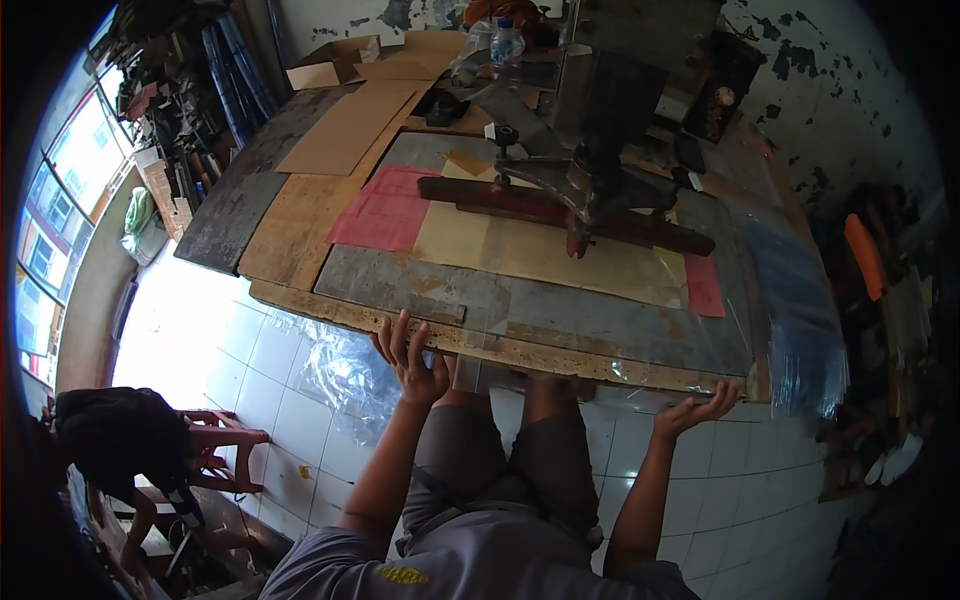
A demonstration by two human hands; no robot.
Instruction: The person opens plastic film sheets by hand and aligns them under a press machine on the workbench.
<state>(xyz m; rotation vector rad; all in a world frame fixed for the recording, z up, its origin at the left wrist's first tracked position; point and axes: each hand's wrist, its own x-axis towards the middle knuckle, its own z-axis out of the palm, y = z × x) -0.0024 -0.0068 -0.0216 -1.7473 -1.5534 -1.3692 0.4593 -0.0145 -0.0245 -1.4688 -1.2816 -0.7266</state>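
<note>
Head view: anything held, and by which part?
Left hand: no grip visible, spread fingers against the wooden front edge. Right hand: fingers at that edge, toward its right end; whether they pinch the clear plastic there can't be told.

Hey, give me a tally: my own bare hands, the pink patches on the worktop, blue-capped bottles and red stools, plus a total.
Own hands: 2 (left hand, right hand)
Pink patches: 2 (left patch, right patch)
Blue-capped bottle: 1
Red stool: 1
Total: 6
</note>
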